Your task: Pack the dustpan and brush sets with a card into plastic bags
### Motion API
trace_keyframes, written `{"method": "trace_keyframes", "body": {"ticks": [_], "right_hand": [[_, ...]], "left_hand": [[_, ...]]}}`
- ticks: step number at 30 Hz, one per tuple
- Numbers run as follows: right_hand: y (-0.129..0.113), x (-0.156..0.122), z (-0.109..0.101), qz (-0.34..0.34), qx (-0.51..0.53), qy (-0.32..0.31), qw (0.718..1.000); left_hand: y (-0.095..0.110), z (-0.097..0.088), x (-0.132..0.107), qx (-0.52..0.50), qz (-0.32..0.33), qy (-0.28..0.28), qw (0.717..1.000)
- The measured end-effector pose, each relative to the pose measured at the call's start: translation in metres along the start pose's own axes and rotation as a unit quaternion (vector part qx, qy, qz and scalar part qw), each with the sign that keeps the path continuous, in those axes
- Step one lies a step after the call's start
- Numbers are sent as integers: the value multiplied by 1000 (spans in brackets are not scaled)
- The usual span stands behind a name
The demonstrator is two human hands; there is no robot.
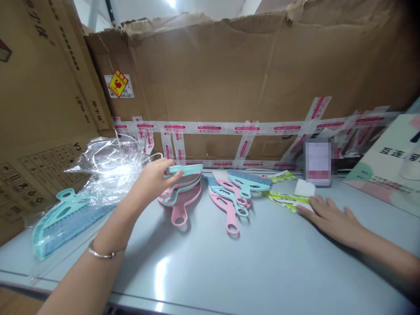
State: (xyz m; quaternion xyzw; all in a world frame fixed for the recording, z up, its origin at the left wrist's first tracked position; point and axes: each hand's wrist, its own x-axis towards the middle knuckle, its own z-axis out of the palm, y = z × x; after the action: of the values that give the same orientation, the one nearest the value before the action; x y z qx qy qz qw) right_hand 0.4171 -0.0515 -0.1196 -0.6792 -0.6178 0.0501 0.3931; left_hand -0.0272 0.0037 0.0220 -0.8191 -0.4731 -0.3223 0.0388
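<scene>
My left hand point(158, 179) grips a light-blue dustpan point(188, 169) by its near end, above a stack of pink and light-blue dustpans. The lowest pink dustpan point(179, 213) has its ring handle toward me. Right of that stack lies a pile of small hand brushes: a blue one point(251, 183) on top and a pink one point(231, 218) at the bottom. My right hand point(331, 218) rests flat on the table, fingers spread, by several yellow-green printed cards point(288, 200). Its fingertips reach the cards' right end, near a small white object point(305, 188).
At the left, a light-blue dustpan-and-brush set point(65, 223) lies in clear plastic, with crumpled clear bags point(108, 166) behind. Large cardboard boxes point(210, 78) wall off the back and left. A phone point(318, 162) stands upright at the back right, beside a printed carton point(390, 162).
</scene>
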Motion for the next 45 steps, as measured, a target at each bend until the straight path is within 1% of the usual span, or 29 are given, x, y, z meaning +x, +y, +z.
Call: {"method": "trace_keyframes", "body": {"ticks": [2, 5, 7, 9, 11, 12, 13, 14, 15, 16, 17, 18, 20, 21, 22, 23, 24, 25, 27, 28, 30, 32, 34, 37, 39, 40, 42, 44, 45], "right_hand": [[-29, 22, 9, 0, -74, -36, 997], [-78, 37, 14, -65, -67, -36, 995], [-110, 38, 15, -124, -31, -33, 991], [-138, 37, 16, -175, 16, -22, 984], [-163, 34, 18, -209, 70, 6, 975], [-175, 32, 18, -220, 97, 14, 971], [-187, 30, 19, -226, 124, 11, 966], [-197, 28, 20, -226, 153, -15, 962], [-207, 24, 21, -220, 188, -68, 955], [-216, 20, 22, -205, 229, -146, 940], [-223, 14, 23, -184, 272, -235, 915], [-229, 8, 25, -160, 315, -323, 878], [-235, -4, 28, -107, 382, -463, 792], [-236, -10, 30, -77, 401, -509, 758], [-235, -15, 31, -42, 412, -537, 735], [-234, -18, 32, -4, 418, -545, 727], [-231, -21, 33, 36, 425, -528, 734], [-229, -22, 34, 71, 433, -489, 754], [-223, -21, 35, 116, 452, -365, 806], [-220, -20, 35, 132, 459, -294, 828], [-216, -17, 38, 151, 464, -169, 857], [-212, -15, 41, 142, 449, -86, 878], [-208, -13, 44, 110, 421, -66, 898], [-201, -9, 47, 77, 375, -109, 917], [-193, -2, 48, 51, 347, -134, 927], [-188, 3, 49, 26, 327, -128, 936], [-172, 15, 48, -44, 261, -84, 961], [-150, 29, 48, -122, 156, -48, 979], [-139, 35, 48, -154, 98, -57, 982]], "left_hand": [[-2, -4, -1, -32, -23, 52, 998], [-3, -11, -3, -135, -50, 155, 977], [-3, -19, -4, -218, -42, 224, 949], [-1, -29, -5, -304, -3, 278, 911], [2, -39, -5, -391, 48, 289, 872], [3, -43, -5, -436, 75, 270, 855], [5, -46, -6, -479, 98, 231, 841], [8, -48, -6, -520, 116, 173, 828], [10, -48, -8, -556, 129, 107, 814], [14, -48, -9, -587, 134, 47, 797], [17, -46, -11, -612, 131, -1, 780], [21, -43, -13, -632, 121, -34, 765], [27, -34, -17, -655, 96, -64, 747], [29, -30, -18, -660, 86, -72, 743], [30, -26, -18, -660, 76, -79, 743], [30, -21, -16, -658, 63, -79, 746], [29, -17, -14, -654, 41, -70, 753], [28, -13, -11, -648, 12, -52, 760], [25, -4, -5, -632, -58, -13, 772], [23, 1, -4, -622, -89, -8, 778], [22, 12, -3, -597, -133, -39, 790], [23, 24, -8, -573, -158, -88, 800], [28, 36, -14, -566, -178, -111, 797], [34, 51, -20, -573, -215, -101, 785], [36, 56, -20, -563, -255, -77, 782], [37, 57, -19, -558, -277, -63, 780], [37, 57, -18, -552, -316, -35, 771], [37, 54, -16, -544, -346, -15, 764], [37, 52, -15, -537, -357, -5, 764]]}}
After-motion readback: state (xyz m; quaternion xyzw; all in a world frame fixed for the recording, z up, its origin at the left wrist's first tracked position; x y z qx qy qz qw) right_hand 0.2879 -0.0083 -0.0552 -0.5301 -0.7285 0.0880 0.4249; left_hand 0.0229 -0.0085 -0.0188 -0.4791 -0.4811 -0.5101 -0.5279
